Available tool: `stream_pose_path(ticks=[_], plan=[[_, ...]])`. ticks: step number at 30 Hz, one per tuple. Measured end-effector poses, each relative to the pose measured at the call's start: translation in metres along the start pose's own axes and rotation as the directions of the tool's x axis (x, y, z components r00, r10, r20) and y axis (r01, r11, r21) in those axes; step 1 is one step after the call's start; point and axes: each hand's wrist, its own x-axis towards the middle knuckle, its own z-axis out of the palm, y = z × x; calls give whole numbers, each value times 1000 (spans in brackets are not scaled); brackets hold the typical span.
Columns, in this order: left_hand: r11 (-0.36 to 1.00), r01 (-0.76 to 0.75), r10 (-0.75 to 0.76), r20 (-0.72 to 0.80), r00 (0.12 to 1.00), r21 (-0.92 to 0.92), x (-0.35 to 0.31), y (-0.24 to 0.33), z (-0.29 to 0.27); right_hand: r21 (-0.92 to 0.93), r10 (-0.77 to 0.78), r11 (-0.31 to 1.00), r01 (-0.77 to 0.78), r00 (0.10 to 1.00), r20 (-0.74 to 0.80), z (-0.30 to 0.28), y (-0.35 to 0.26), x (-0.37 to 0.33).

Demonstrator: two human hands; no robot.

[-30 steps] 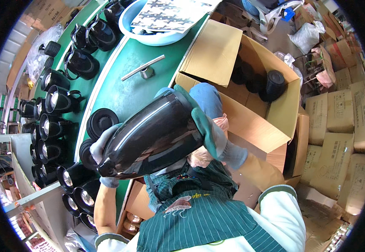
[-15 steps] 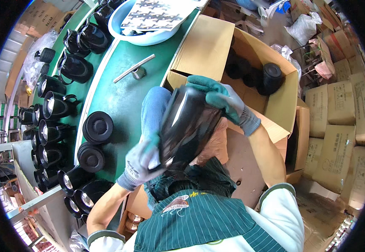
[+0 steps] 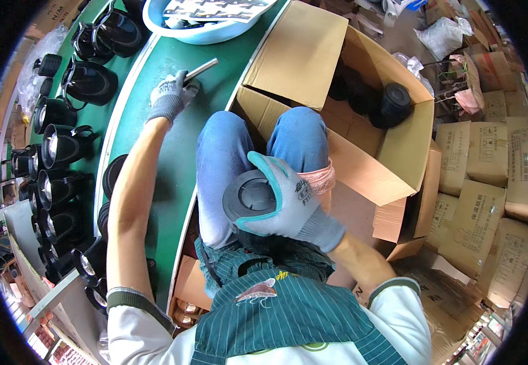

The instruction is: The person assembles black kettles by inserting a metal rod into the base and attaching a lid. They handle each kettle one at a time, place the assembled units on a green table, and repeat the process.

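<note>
My gloved right hand (image 3: 297, 198) is wrapped round a glossy black pot body (image 3: 250, 196), resting on my lap between my knees. Its round, ridged end faces up. On the green bench to the left, my gloved left hand (image 3: 172, 96) closes over a T-shaped metal tool (image 3: 206, 68); the bar sticks out past the fingers, while the short round socket is hidden under the hand. Black round caps (image 3: 113, 176) lie by my left forearm, partly covered by it.
Black handled jugs (image 3: 63, 146) stand in rows along the bench's left side. A light-blue basin (image 3: 209, 33) holding a printed sheet is at the far end. An open carton (image 3: 361, 167) with black cylindrical parts (image 3: 391, 104) sits right of my knees. Stacked cartons (image 3: 479, 207) line the right.
My left hand has left the pot body and reached forward to the metal tool. The pot body has been tipped upright and lowered onto my lap, with my right hand still holding it.
</note>
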Motion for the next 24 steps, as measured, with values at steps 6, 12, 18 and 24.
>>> stream_pose_path(ticks=[6,12,18,24], plan=[[924,10,30,99,995,-381,-54,46,-80,384,51,923,-4,992,-112,28,22,0],[614,38,511,434,742,-788,-194,84,-169,929,288,360,-86,957,-23,32,22,-13],[840,-269,424,261,867,-472,-256,98,-172,889,120,435,-140,988,97,21,32,28],[868,-235,326,144,934,-437,-274,112,-160,978,-165,-2,-207,965,204,23,51,39]])
